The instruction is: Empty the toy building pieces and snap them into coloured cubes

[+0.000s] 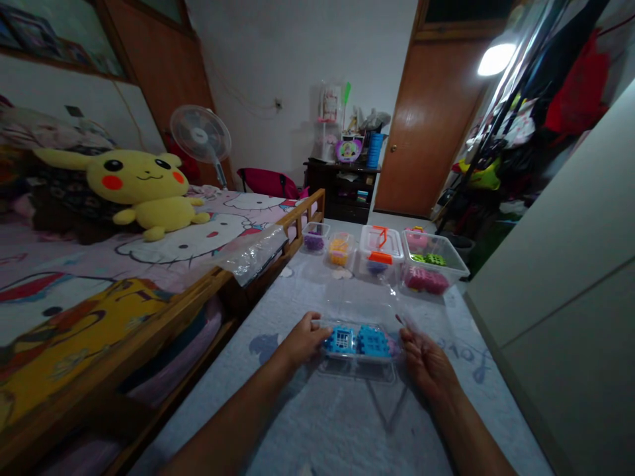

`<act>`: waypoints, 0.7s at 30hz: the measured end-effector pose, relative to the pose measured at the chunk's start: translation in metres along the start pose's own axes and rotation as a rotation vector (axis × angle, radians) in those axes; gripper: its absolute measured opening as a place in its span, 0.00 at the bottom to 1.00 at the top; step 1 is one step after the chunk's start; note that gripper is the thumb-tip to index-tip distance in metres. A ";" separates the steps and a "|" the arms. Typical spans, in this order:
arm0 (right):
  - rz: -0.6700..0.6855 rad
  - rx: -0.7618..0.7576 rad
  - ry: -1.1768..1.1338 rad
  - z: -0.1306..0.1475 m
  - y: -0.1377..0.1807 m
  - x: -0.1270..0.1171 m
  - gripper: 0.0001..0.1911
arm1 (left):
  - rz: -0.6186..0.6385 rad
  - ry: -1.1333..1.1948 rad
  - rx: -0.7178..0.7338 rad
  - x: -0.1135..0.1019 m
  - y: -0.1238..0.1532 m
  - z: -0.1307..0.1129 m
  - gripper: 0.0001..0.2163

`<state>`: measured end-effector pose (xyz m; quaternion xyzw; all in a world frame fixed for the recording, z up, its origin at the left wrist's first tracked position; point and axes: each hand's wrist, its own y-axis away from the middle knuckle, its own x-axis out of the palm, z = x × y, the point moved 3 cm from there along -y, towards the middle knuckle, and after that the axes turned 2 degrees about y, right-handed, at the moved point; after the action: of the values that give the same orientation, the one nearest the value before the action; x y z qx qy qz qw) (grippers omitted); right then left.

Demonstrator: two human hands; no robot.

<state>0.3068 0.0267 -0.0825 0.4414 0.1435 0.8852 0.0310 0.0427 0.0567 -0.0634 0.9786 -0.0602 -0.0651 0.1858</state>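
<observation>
A clear plastic box sits on the cloth-covered table in front of me. Inside it are two light-blue latticed building blocks, a left one and a right one, with something pale purple at the right end. My left hand grips the box's left end, thumb and fingers at its rim. By the right end is my right hand, its fingers curled together and slightly blurred. A see-through sheet or lid shows near those fingertips, but what they pinch is unclear.
Beyond the box stand clear containers: one with purple pieces, one with yellow pieces, a lidded box with orange clips, and a larger tub of green and pink blocks. A wooden bed rail borders the left; a pale cabinet stands right.
</observation>
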 end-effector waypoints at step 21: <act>0.005 -0.122 -0.063 0.011 -0.013 -0.018 0.19 | 0.146 0.410 -0.128 -0.015 -0.002 -0.017 0.21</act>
<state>0.3256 0.0381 -0.0937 0.4668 0.0871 0.8780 0.0604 0.0304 0.0666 -0.0466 0.9505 -0.0874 0.1452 0.2603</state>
